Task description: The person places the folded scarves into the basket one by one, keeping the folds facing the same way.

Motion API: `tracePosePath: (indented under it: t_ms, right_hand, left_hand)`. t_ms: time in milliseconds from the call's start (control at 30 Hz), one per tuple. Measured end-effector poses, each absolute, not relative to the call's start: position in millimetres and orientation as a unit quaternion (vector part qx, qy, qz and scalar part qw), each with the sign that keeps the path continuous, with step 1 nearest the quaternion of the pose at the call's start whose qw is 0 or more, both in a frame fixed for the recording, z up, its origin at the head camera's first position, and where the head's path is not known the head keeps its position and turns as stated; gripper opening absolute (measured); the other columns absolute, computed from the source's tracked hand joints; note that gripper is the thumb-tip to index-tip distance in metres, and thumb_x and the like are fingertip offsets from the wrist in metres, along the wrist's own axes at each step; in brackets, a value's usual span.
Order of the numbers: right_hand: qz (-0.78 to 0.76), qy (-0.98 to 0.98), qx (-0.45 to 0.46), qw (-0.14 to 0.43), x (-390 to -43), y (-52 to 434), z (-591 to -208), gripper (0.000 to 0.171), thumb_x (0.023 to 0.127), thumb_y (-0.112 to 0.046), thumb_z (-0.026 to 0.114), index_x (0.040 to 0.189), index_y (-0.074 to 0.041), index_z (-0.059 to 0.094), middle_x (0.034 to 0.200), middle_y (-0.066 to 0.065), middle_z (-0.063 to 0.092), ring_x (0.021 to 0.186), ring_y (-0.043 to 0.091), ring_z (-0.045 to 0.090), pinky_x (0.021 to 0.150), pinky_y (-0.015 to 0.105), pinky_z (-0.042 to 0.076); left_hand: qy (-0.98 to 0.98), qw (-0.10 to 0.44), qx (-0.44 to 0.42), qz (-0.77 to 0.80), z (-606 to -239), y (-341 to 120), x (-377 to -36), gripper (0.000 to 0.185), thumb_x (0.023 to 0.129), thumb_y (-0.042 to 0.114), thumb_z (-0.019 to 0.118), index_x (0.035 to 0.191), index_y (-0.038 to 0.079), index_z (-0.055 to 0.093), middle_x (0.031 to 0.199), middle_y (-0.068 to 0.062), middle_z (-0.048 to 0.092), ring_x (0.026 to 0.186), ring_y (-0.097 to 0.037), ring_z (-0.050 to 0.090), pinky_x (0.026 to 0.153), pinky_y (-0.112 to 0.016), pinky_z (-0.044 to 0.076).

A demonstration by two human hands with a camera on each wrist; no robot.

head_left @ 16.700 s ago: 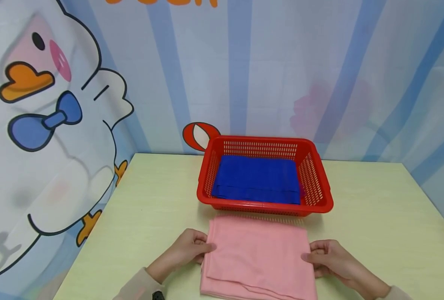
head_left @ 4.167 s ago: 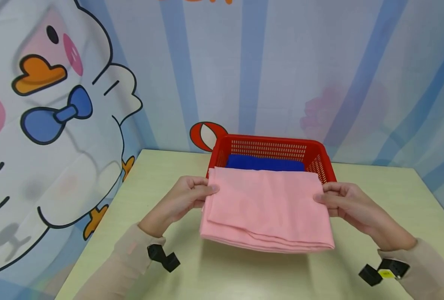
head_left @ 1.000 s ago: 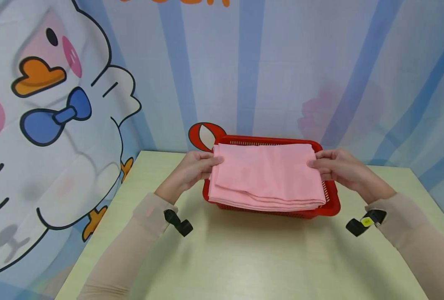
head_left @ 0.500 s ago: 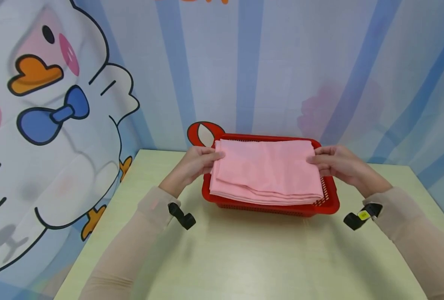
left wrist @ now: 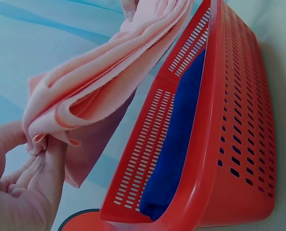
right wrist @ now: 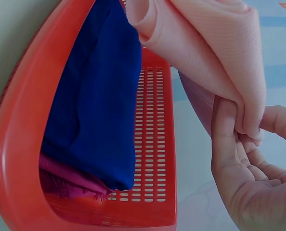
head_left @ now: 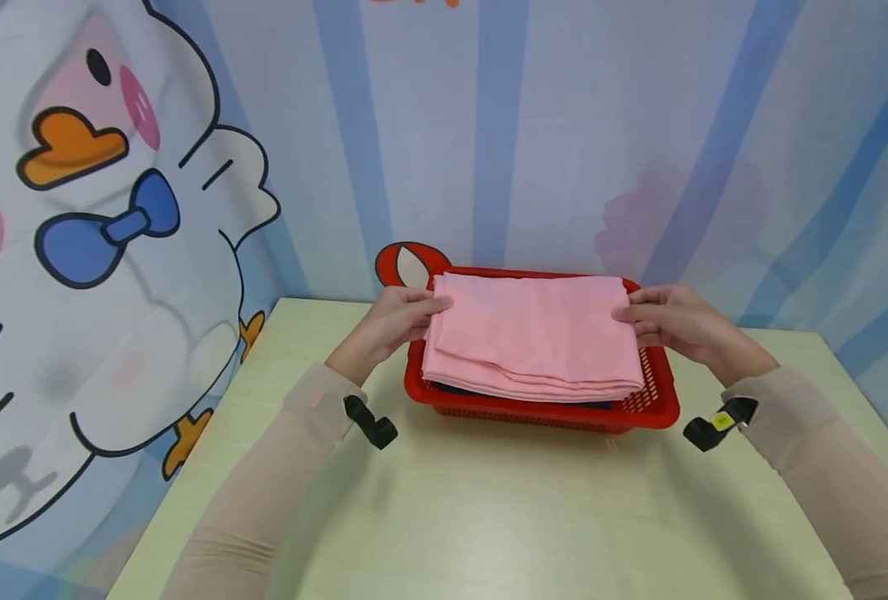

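A folded pink cloth hangs over the red plastic basket, held level just above its rim. My left hand pinches the cloth's left edge and my right hand pinches its right edge. In the left wrist view the pink cloth sags from my fingers beside the basket wall. In the right wrist view my fingers grip the cloth above a folded blue cloth that lies in the basket on a magenta cloth.
The basket stands at the back of a pale green table, close to a striped blue curtain with a cartoon duck. A black wrist camera sits on each sleeve.
Both hands carried the pink cloth forward from the near table, up and over the basket. In the last second it moved slightly further back and settled lower over the rim.
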State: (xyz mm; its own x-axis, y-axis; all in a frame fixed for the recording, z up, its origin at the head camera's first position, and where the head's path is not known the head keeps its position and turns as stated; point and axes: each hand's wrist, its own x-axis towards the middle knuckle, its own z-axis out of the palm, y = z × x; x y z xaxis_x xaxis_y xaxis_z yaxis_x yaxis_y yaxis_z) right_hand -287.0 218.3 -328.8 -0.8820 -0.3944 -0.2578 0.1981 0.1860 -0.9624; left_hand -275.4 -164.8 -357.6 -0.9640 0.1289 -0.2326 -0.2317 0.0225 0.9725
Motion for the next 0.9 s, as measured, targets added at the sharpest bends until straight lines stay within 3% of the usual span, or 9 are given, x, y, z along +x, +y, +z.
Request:
tracePosePath:
  t_ms: [900]
  right_hand:
    - [-0.598,0.766,-0.035,0.233,-308.2,212.6,-340.8,0.041,0.099,-0.013,0.063,0.127,0.01,0.044,0.082,-0.001,0.07,0.072,0.012,0.07,0.074,0.029,0.059]
  left_hand:
    - [0.724,0.118,-0.057,0.677,-365.1,-158.6,-293.4,0.038,0.094,0.021,0.072,0.124,-0.001,0.067,0.112,-0.016,0.069,0.092,-0.024,0.071,0.08,-0.034,0.058]
